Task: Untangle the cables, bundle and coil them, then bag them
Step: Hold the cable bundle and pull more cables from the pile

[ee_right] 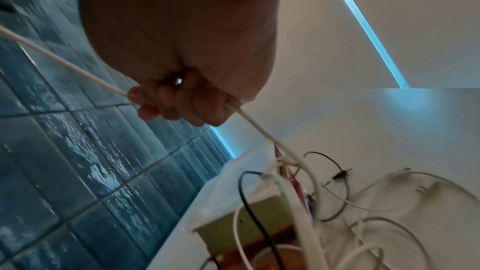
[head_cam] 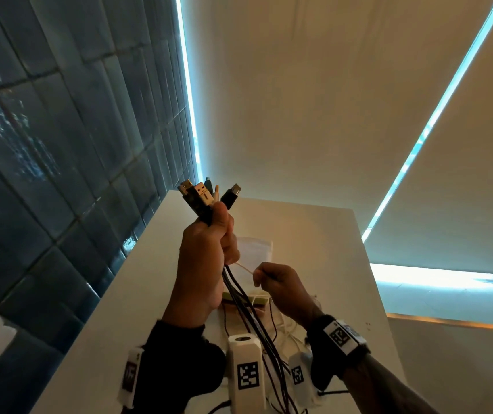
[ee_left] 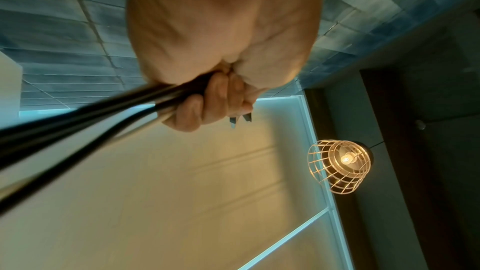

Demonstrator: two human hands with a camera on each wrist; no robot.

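The left hand is gripping a bunch of dark cables in a closed fist, raised above the middle of the desk, with the cluster of plug ends fanning out above the thumb, toward the desk's far left corner. Below the fist the dark strands are hanging down toward the near edge, passing between the white tagged devices at the wrists. In the left wrist view the fingers are curling tightly round the glossy black leads. Just to the right and lower, the right hand is pinching a thin white cable that is stretching taut from the left fist; the right wrist view shows that cable running through the curled fingers and down into a loose tangle of white and black cords lying on the desk beside a green box. A clear plastic bag is lying flat beyond the hands, near the desk's centre.
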